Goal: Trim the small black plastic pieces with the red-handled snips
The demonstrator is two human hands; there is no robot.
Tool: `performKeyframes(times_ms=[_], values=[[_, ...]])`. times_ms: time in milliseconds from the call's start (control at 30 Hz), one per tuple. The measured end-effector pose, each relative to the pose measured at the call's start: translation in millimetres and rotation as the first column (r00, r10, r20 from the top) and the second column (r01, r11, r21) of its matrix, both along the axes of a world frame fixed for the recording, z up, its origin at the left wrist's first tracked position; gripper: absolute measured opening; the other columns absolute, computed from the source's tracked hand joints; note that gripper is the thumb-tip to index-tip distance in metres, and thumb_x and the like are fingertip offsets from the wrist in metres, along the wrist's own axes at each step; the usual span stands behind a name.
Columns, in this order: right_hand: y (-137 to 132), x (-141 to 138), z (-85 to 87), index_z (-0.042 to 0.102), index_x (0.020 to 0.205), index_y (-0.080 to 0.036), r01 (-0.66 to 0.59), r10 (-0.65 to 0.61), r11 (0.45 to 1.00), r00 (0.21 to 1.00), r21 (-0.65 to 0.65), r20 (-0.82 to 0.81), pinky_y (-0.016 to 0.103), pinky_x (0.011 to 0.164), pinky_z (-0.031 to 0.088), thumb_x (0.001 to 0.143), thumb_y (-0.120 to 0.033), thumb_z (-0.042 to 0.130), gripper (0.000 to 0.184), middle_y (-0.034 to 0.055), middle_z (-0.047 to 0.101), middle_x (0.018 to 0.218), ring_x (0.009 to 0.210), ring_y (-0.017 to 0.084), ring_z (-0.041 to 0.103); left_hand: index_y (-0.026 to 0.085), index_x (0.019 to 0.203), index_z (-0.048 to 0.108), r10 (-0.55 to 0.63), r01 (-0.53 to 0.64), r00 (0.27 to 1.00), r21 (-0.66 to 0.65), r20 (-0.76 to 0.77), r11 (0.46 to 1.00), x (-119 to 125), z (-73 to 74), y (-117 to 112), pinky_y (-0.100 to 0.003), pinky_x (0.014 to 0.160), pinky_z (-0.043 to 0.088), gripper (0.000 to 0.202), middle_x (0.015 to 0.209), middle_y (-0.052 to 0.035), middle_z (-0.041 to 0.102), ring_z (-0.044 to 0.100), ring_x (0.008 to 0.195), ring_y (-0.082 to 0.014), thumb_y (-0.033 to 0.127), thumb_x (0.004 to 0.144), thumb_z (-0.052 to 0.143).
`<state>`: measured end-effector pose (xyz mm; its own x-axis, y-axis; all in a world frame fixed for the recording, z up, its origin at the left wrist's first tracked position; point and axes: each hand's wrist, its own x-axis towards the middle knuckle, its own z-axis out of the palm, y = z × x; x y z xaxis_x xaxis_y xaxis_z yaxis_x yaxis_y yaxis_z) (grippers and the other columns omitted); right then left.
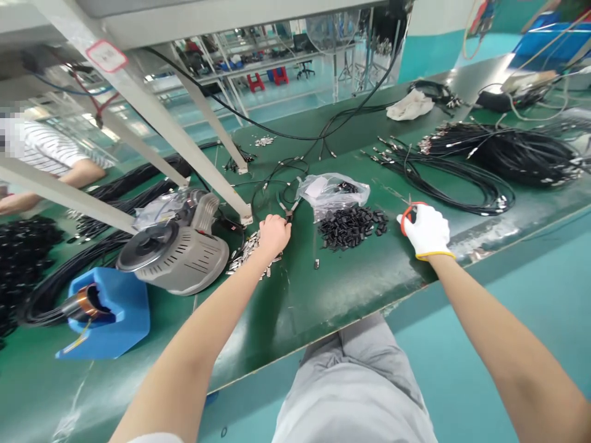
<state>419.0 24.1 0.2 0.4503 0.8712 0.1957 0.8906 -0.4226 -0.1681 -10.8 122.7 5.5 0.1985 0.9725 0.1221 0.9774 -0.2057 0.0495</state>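
The left hand [275, 234] is bare, its fingers curled inward; whether it has hold of anything cannot be told. Pliers [289, 213] lie right by its fingers, at one o'clock. Metal parts [249, 253] spread at eight o'clock from it, partly behind the wrist. The gloved right hand [429, 231] is closed around the red handles of scissors [407, 215], at its ten o'clock side, their long axis running roughly toward twelve. Black pieces [353, 227] lie heaped between the hands, at three o'clock from the left and nine from the right; the right is slightly nearer. A clear bag [330, 192] touches the heap at eleven. Farther out, cables [466, 181] coil at one o'clock from the glove, and a grey machine [184, 261] stands at eight from the left hand.
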Motion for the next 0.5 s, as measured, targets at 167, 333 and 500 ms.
performKeyframes(times_ms=[167,333,500], values=[[1,4,-6.0,0.061,0.127,-0.021,-0.018,0.018,1.000,1.000,0.007,-0.003,0.044,0.086,0.042,0.092,-0.072,0.043,0.064,0.0180,0.065,0.121,0.102,0.034,0.059,0.017,0.112,0.070,-0.083,0.082,0.996,0.045,0.033,0.996,12,-5.9,-30,-0.051,0.109,0.040,0.037,0.128,-0.0158,0.069,0.055,0.128,-0.0326,0.032,0.104,0.038],[1,6,-10.7,0.060,0.130,-0.021,-0.016,0.017,1.000,1.000,0.015,-0.012,0.046,0.086,0.040,0.092,-0.073,0.041,0.067,0.0211,0.063,0.124,0.106,0.036,0.057,0.013,0.124,0.066,-0.132,0.128,0.987,0.056,0.086,0.990,30,-12.5,-44,-0.050,0.111,0.039,0.037,0.136,-0.0184,0.065,0.052,0.132,-0.0325,0.031,0.105,0.039],[-2,5,-5.8,0.060,0.134,-0.022,-0.077,0.074,0.996,0.996,-0.043,-0.057,0.047,0.084,0.036,0.094,-0.072,0.039,0.067,0.0231,0.062,0.128,0.105,0.036,0.054,0.018,0.139,0.059,-0.299,0.292,0.936,0.065,0.188,0.954,36,-10.4,-44,-0.048,0.112,0.038,0.040,0.149,-0.0138,0.060,0.050,0.139,-0.0296,0.029,0.105,0.041]])
